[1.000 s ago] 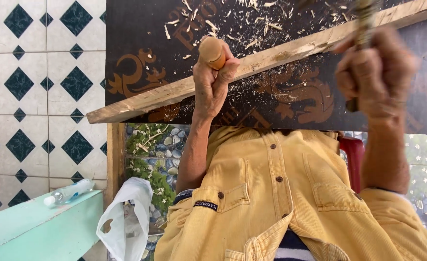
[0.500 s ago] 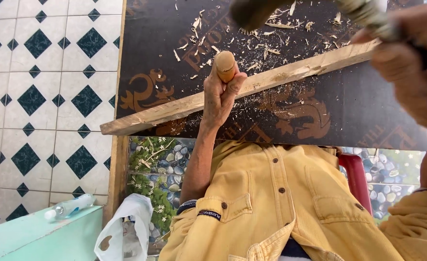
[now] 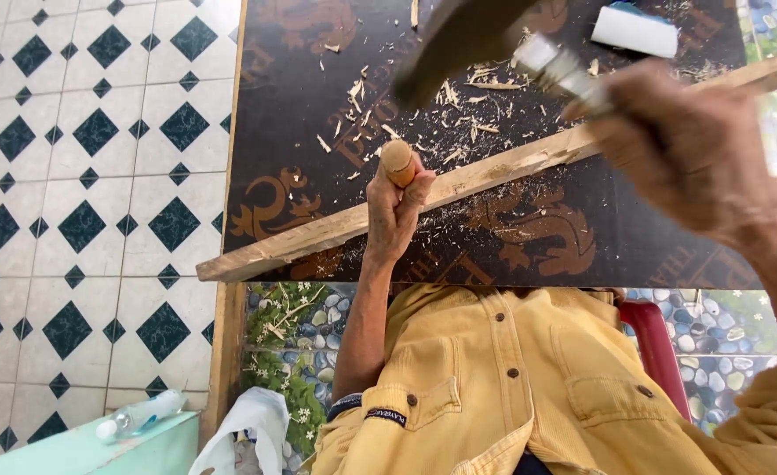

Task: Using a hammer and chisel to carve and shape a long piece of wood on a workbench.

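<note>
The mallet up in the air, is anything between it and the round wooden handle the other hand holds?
Nothing visible. The mallet, blurred in the right hand, hangs above the chisel handle gripped by the left hand on the wooden strip. Only shavings lie below.

A dark printed board lies under the work, bearing brown lettering and curly emblems. A small dark label patch sits on the yellow shirt sleeve. A clear plastic bottle lies on the turquoise ledge, lower left.
</note>
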